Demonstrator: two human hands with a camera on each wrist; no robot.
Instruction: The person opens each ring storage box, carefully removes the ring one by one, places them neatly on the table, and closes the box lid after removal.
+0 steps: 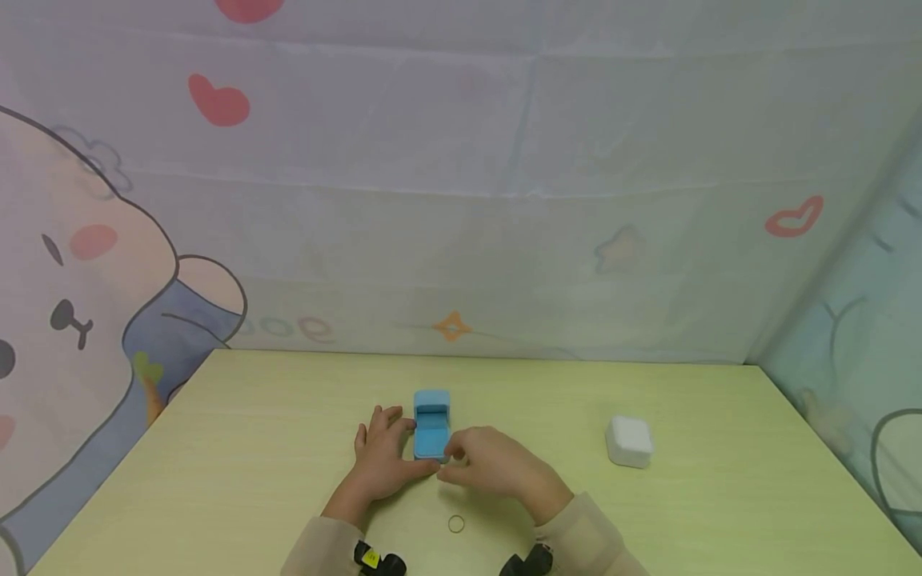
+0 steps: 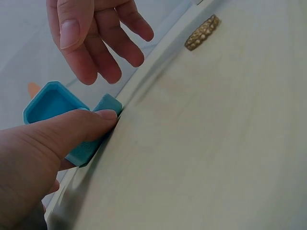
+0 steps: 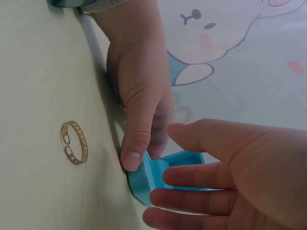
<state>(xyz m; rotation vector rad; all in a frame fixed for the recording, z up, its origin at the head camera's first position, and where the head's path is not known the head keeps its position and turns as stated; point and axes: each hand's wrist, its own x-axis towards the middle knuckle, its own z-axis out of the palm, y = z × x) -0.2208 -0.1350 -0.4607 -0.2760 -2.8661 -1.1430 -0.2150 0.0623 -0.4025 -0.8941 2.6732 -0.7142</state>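
One small blue box (image 1: 432,442), matte and with cut corners, stands on the pale, faintly grained bench (image 1: 720,504). The left hand (image 1: 382,464) pinches it between thumb and forefinger. The right hand (image 1: 495,461) is just beside it, thumb and fingers apart. The box's lid (image 1: 432,397) is raised. Nearer to the person lies a bumpy golden ring (image 2: 202,32).

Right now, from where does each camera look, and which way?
Head: on the head, forward and down at the tabletop; left hand, right hand, sleeves show.
Left wrist: on that wrist, toward the blue box; both hands show in part.
Right wrist: likewise, from the opposite side; both hands show.
Both wrist views share blue box and ring.
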